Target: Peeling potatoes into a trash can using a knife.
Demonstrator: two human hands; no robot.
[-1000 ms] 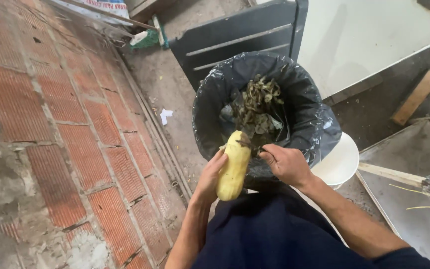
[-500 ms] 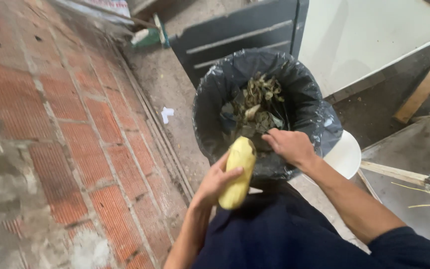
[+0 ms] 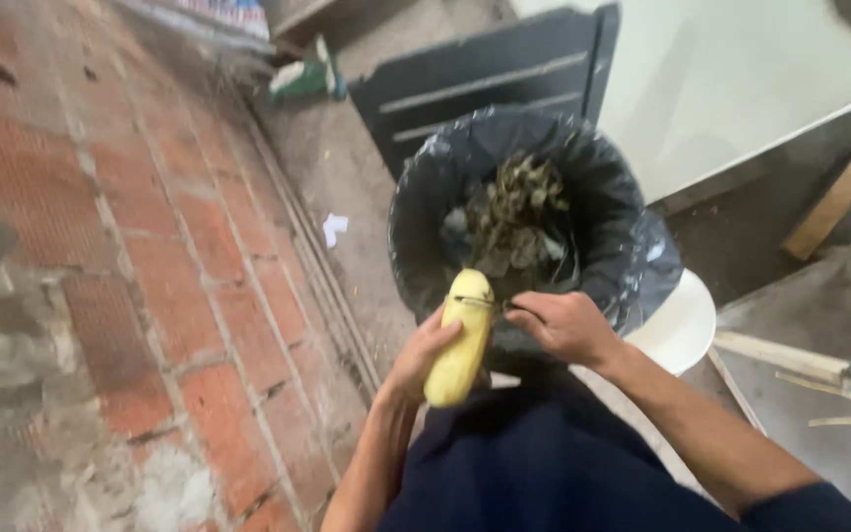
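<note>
Here, left hand [image 3: 421, 360]: closed around the lower half of a pale yellow peeled vegetable [image 3: 460, 338], held upright and slightly tilted over the lap. Right hand [image 3: 563, 323]: fingers closed on a thin peeler [image 3: 494, 305], its blade touching the vegetable's upper end; the tool is blurred and mostly hidden. Vegetable: likely firm, moderately light, and slick where the skin is off, so best taken around the lower middle. Just beyond: black-lined bin [image 3: 622, 197] with dark peelings [image 3: 514, 212], on a white stool [image 3: 687, 325]. Left: brick wall [image 3: 81, 256].
</note>
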